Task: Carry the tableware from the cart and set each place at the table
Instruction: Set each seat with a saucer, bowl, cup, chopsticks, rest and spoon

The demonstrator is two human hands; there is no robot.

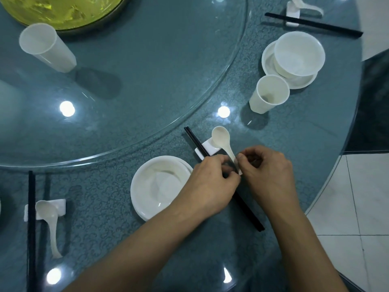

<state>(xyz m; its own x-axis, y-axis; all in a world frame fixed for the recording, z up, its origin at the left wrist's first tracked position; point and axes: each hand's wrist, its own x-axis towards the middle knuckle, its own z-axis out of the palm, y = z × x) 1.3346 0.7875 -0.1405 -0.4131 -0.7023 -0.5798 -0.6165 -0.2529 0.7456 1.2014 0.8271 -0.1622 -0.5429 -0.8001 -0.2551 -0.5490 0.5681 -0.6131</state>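
Spoon (220,138) handle's end (behind fingers (242,162))

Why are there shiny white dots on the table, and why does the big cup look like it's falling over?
In the head view, the dots are most likely ceiling lights glaring off the glass tabletop. Also in the head view, the wide lens makes the standing cup seem to lean, and it bends the table's edge.

The tablecloth (101,199) is teal, covered in a darker scrollwork pattern. Just outside the rim of the clear glass turntable (147,70) lie black chopsticks (194,141), a white chopstick rest (207,147), a cream-white spoon (221,139), a white bowl (160,186) and a white cup (269,94). At the turntable's centre sits a yellow-green disc (63,11) with a dull gold edge.
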